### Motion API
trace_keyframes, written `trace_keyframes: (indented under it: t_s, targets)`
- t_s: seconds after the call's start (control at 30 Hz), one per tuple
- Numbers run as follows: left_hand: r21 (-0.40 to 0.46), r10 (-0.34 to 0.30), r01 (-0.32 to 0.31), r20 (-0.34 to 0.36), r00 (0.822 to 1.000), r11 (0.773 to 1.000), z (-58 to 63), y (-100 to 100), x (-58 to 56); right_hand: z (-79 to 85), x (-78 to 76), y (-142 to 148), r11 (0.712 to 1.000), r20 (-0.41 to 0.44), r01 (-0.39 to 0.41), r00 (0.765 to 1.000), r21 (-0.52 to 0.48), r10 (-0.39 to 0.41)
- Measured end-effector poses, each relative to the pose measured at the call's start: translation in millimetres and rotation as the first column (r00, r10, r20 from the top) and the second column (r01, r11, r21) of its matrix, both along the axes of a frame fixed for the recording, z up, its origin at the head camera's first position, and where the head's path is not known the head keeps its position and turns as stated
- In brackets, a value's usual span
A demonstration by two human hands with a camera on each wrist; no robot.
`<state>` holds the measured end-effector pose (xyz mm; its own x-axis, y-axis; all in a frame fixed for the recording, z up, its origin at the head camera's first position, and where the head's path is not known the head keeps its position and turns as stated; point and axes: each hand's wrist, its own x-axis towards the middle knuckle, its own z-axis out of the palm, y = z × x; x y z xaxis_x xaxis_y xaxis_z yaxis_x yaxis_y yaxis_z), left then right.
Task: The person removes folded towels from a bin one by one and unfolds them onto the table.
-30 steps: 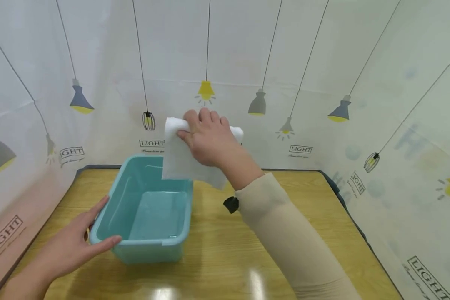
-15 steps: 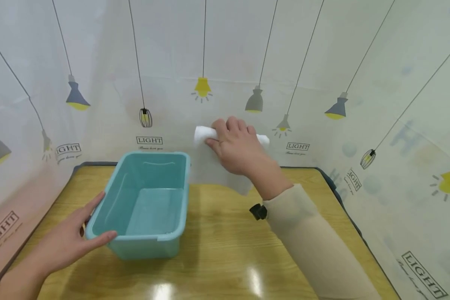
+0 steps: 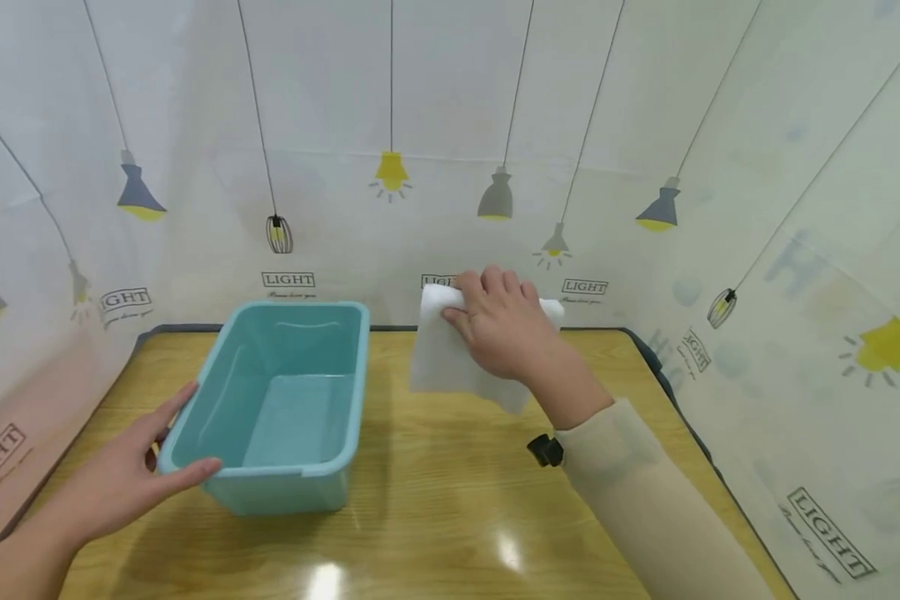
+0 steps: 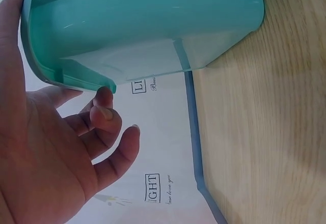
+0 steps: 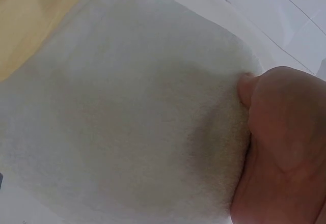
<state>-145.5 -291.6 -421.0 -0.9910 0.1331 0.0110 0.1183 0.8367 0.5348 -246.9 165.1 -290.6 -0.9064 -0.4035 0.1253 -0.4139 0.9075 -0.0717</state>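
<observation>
2 hands, 1 cloth (image 3: 450, 362), 1 tub (image 3: 296, 421), 1 table (image 3: 450, 517). Right hand (image 3: 504, 327): grip clamped on the cloth's top edge, cloth hanging right of the tub. Left hand (image 3: 138, 468): grip apart, thumb and index touching the tub's near-left rim. Layer count hard to tell, right wrist view's dim.

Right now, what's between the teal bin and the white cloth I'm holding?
In the head view, only bare wood-grain tabletop shows between the teal bin and the white cloth.
</observation>
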Motion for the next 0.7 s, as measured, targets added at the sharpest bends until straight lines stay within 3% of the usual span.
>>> trace_keyframes:
  t_s: [0.33, 0.43, 0.57, 0.7]
  targets:
    - [-0.012, -0.026, 0.026, -0.034, 0.999, 1.0, 0.4, -5, 0.0, -19.8, 9.3, 18, 1.0, -0.014, 0.0, 1.0, -0.018, -0.001]
    - [-0.041, -0.011, 0.007, -0.117, 0.993, 0.999, 5.6, -5, 1.1, -24.3, 11.5, 22, 1.0, -0.018, -0.001, 1.0, -0.024, 0.0]
    - [-0.07, 0.019, -0.039, -0.266, 0.964, 0.997, 19.5, 2, 2.2, -28.8, 15.7, 29, 1.0, -0.014, 0.004, 1.0, -0.028, -0.004]
    - [-0.051, -0.02, 0.002, -0.341, 0.94, 0.999, 38.8, 27, 3.4, -35.1, 20.6, 37, 0.999, -0.013, 0.016, 1.0, -0.028, -0.017]
